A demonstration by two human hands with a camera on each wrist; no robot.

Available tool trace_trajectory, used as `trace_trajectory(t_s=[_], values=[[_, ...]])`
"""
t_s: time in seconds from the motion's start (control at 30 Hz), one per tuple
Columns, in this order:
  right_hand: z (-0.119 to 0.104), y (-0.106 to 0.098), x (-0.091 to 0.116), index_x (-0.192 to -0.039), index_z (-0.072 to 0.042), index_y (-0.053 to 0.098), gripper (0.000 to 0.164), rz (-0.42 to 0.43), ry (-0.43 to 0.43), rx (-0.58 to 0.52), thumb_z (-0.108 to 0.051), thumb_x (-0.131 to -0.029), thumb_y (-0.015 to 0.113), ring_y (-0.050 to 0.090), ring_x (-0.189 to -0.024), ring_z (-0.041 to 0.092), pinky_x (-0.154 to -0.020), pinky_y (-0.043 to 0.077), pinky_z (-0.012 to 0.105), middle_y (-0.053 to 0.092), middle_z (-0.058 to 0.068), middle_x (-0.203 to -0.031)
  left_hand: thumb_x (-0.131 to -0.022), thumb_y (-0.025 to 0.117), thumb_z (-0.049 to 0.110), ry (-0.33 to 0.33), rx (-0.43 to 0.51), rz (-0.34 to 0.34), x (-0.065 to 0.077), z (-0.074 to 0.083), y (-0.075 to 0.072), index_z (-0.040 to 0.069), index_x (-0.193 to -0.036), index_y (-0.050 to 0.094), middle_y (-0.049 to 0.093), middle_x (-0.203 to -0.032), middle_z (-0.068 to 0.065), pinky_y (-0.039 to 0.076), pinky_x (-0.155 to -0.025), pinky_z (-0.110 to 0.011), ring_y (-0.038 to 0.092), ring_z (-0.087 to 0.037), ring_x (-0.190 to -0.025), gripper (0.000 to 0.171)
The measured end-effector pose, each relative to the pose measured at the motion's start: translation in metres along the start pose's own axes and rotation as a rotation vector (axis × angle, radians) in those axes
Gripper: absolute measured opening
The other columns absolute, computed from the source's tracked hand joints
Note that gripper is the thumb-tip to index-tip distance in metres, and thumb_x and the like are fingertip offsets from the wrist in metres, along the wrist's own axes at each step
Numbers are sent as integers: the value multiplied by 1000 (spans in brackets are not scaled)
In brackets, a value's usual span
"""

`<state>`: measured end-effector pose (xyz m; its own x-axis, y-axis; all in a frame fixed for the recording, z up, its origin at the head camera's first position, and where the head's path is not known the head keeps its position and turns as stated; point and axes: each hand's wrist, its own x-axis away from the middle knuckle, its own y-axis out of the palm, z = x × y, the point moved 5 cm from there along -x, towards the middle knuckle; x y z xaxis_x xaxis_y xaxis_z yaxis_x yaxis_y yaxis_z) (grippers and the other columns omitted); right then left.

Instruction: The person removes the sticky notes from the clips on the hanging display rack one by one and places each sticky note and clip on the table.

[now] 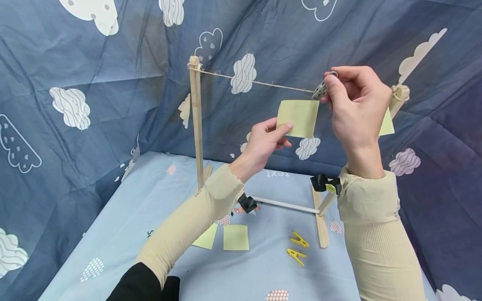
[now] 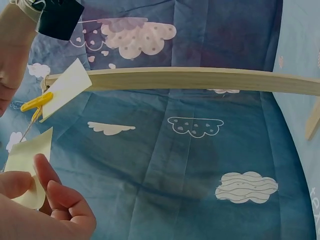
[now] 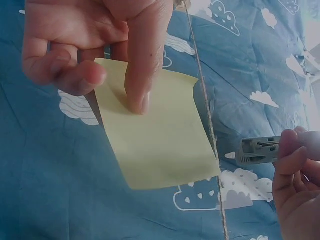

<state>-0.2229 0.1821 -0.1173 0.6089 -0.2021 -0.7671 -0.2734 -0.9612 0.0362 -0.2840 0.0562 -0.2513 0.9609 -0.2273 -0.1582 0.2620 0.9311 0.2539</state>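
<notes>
My left hand (image 1: 261,138) pinches a pale yellow sticky note (image 1: 301,117) between thumb and fingers at its lower left corner. The note hangs just under a length of twine (image 1: 260,82), its top edge close below the string. In my right hand (image 1: 359,104) is a grey clothespin (image 3: 257,150), gripped by its handle ends between thumb and fingers. Its tip points at the twine, near the note's upper right corner. Another sticky note (image 2: 67,90) hangs near the right post, held to the twine by a yellow clothespin (image 2: 36,101).
The twine runs between a left wooden post (image 1: 196,125) and a right wooden post (image 1: 399,98). A white rod (image 1: 286,205) joins the stand low down. On the light blue cloth (image 1: 124,234) lie two yellow clothespins (image 1: 299,239) and two sticky notes (image 1: 236,238).
</notes>
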Motion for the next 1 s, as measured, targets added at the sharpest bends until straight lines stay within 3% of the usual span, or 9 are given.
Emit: trace_trajectory(t_s=[0.2,0.37,0.5,0.7,1.0], values=[[-12,-2,6,-86,5,66,10,14,-56,-32,1,-77,65,54,-50,9,-53,45,17,67,6,-77,-84,63,24,23,-31,-1,8,4,-6,9,-104,62,59,-85,-6,45,-61,-23,59,-27,-65,26],[-20,-8,13,-85,7,65,10,24,-66,-54,2,-77,65,53,-49,10,-51,43,16,67,7,-77,-83,63,23,32,-1,0,16,6,-13,7,-103,62,58,-83,-5,45,-61,-24,59,-19,-60,26],[-22,-15,19,-86,10,64,12,26,-67,-80,4,-76,64,53,-49,11,-53,43,16,67,8,-77,-83,64,22,59,-16,2,24,8,-20,6,-101,62,58,-80,-6,45,-61,-24,58,-20,-59,24],[-13,-33,29,-89,14,62,17,30,-64,-92,5,-74,65,55,-50,12,-54,46,17,67,13,-79,-83,63,17,118,-35,-3,36,10,-33,3,-102,61,59,-78,-7,45,-59,-24,56,-18,-57,24],[-8,-64,42,-91,20,58,23,71,-64,-147,11,-71,66,55,-50,14,-54,47,17,66,19,-82,-84,62,18,83,-53,13,56,3,-57,3,-106,60,60,-80,-8,46,-63,-26,55,-20,-59,27]])
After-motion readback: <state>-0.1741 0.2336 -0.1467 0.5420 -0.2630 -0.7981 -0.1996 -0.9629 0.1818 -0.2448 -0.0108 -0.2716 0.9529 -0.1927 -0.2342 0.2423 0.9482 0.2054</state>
